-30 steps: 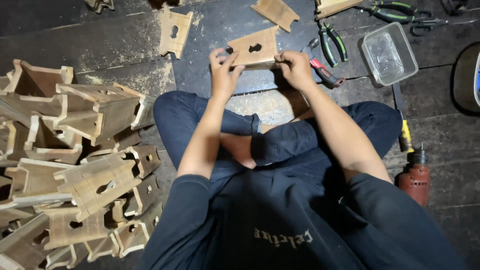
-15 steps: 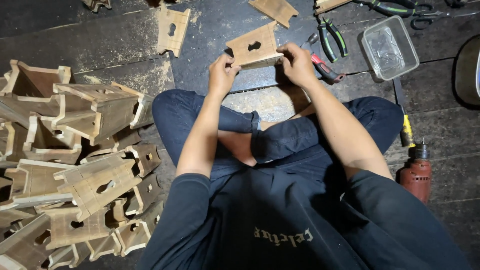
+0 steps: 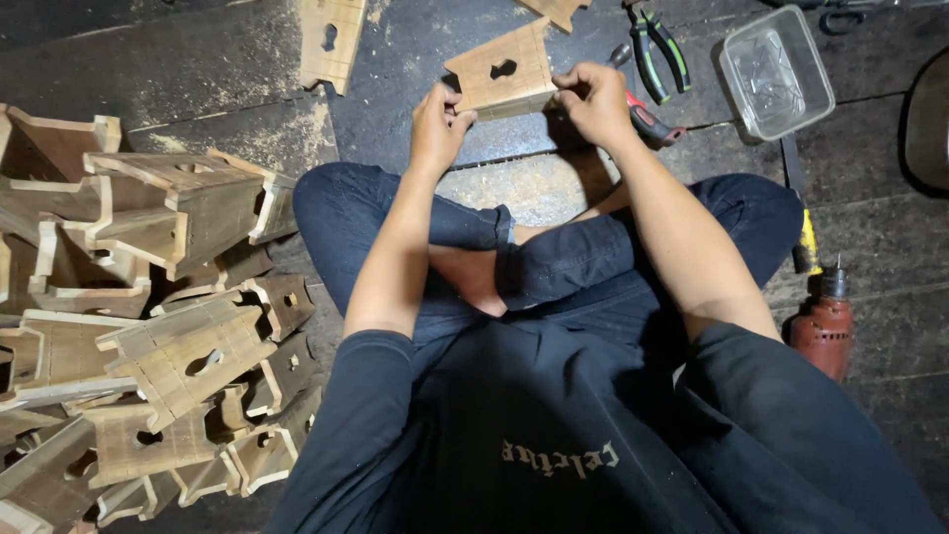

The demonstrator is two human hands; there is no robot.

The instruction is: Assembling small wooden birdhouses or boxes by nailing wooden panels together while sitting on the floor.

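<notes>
Fingers of both hands pinch the ends of a pale wooden panel [image 3: 499, 71] with a keyhole-shaped cutout.

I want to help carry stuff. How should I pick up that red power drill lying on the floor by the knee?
Probably by the red body of the red power drill, coming from above. It lies flat on the dark wooden floor with its thin bit pointing away toward the clear plastic box, so keep fingers off that sharp end.

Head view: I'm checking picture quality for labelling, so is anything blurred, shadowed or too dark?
Head view: sharp overall; the wooden piece and both hands, left and right, are evenly lit; soft shadow under the right hand; dark floor and clothing lose detail.
</notes>
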